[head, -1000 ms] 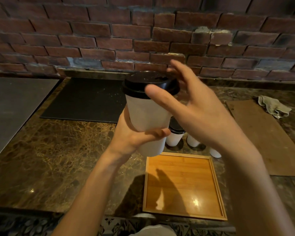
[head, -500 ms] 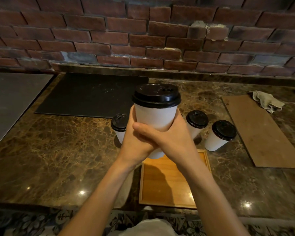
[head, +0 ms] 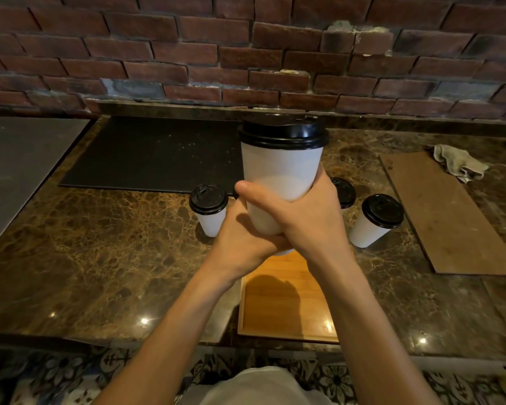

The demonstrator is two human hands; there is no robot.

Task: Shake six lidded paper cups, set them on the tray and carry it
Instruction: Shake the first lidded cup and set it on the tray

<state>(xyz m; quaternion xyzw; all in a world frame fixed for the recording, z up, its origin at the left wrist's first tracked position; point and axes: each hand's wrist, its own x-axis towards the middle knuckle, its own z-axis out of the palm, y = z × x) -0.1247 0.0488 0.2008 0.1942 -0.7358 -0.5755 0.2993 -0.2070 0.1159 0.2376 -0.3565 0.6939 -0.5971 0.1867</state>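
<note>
Item 1. Wooden tray, nearest, at the worktop's front edge; nothing stands on the part in view.

Item 2. Left hand and right hand, both wrapped round the lower half of one lidded paper cup, held upright in the air above the tray's far edge.

Item 3. Waiting cups, on the worktop beyond the tray: one at 11 o'clock, one at 1 o'clock partly hidden by the right hand, one at 2 o'clock. Any others are hidden.

Item 4. Black mat, far, at 10 o'clock.

Step judged: shaking the first cup. Next move: lower it upright onto the tray, keeping the lid seated.
</note>
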